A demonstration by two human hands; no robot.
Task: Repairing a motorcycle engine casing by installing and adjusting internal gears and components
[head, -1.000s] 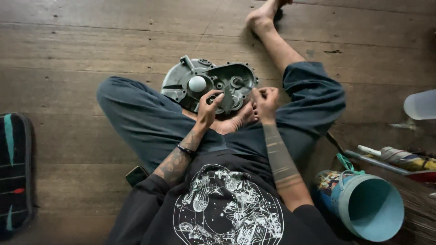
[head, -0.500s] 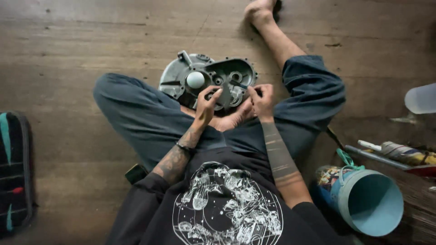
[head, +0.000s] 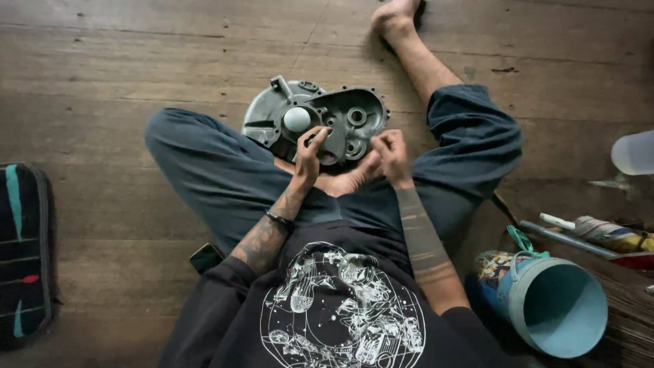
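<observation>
I sit on a wooden floor with a grey metal engine casing [head: 354,112] lying open side up between my legs. A pale round knob [head: 297,118] stands in its left half. My left hand [head: 310,155] rests on the casing's near edge, with its fingertips pinched on a part just right of the knob. My right hand [head: 390,153] hovers at the casing's near right rim with its fingers curled together. I cannot see anything in them. My bare foot [head: 347,180] lies under both hands.
A light blue bucket [head: 555,307] lies tipped at the lower right, beside tubes and a rod [head: 579,238]. A translucent white container [head: 633,151] sits at the right edge. A dark striped bag [head: 24,252] lies at the left, and a dark phone [head: 206,257] by my left elbow.
Both hands stay at the casing's near edge with only slight finger movement. The view has shifted a little, so the casing sits lower in the picture.
</observation>
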